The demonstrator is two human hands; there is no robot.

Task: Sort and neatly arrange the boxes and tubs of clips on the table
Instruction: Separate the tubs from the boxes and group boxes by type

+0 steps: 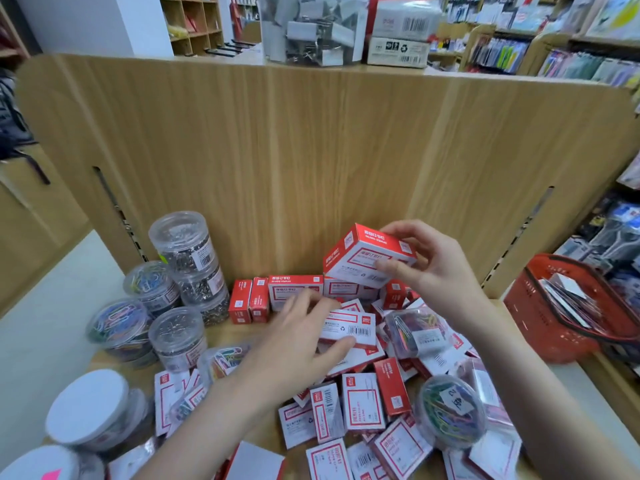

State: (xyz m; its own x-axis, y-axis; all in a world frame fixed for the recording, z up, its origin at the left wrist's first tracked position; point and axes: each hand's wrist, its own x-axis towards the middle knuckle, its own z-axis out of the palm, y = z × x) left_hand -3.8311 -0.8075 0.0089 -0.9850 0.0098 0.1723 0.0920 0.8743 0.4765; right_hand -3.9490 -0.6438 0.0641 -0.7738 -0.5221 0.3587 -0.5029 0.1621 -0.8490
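Observation:
My right hand grips a red and white box and holds it tilted above a row of similar boxes standing against the wooden back panel. My left hand reaches over the pile, its fingers around another red and white box with a barcode. Several more red and white boxes lie jumbled on the wooden table. Clear round tubs of clips stand stacked at the left. More clear tubs with coloured clips lie among the boxes.
A tall wooden panel closes off the back of the table. A red shopping basket with packets sits at the right. Tubs with white lids stand at the near left. Shop shelves fill the background.

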